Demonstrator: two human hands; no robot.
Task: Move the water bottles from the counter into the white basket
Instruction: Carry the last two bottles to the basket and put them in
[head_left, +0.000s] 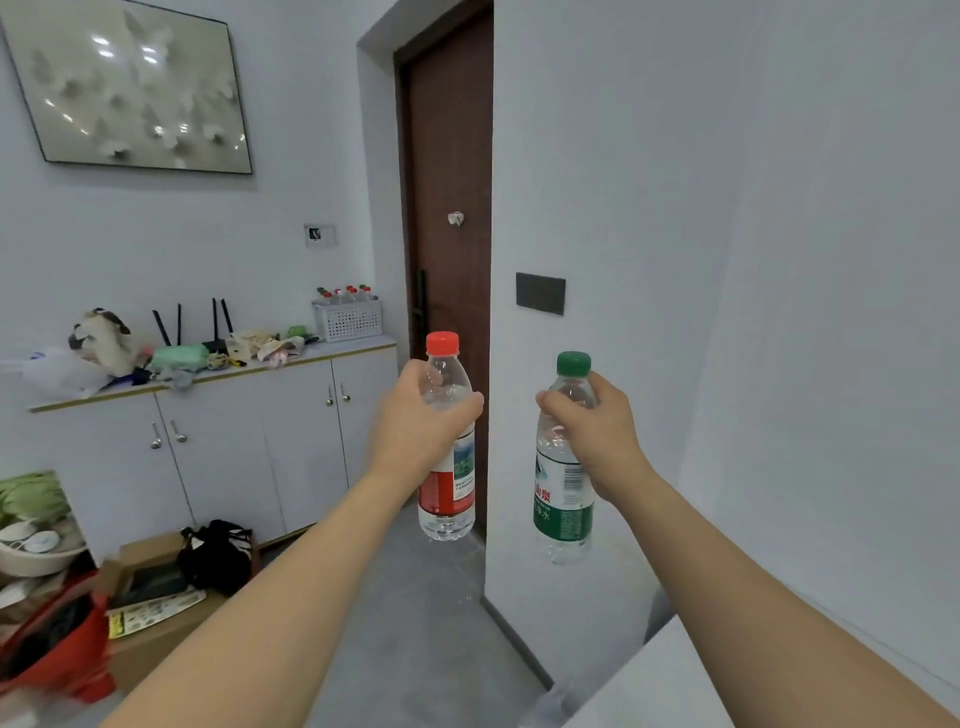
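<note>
My left hand (415, 415) grips a clear water bottle with a red cap and red label (447, 483) around its upper body, held upright in the air. My right hand (597, 431) grips a second bottle with a green cap and green label (563, 514) the same way. Both hang in front of me, well away from the white basket (349, 319). The basket stands at the right end of the far cabinet top (358, 347) and holds several capped bottles.
The white cabinet carries clutter: a router, a stuffed toy (104, 338), bags. A brown door (449, 208) stands straight ahead. A wall corner juts out on the right. Boxes, a black bag (218, 556) and a red bag lie on the floor at left.
</note>
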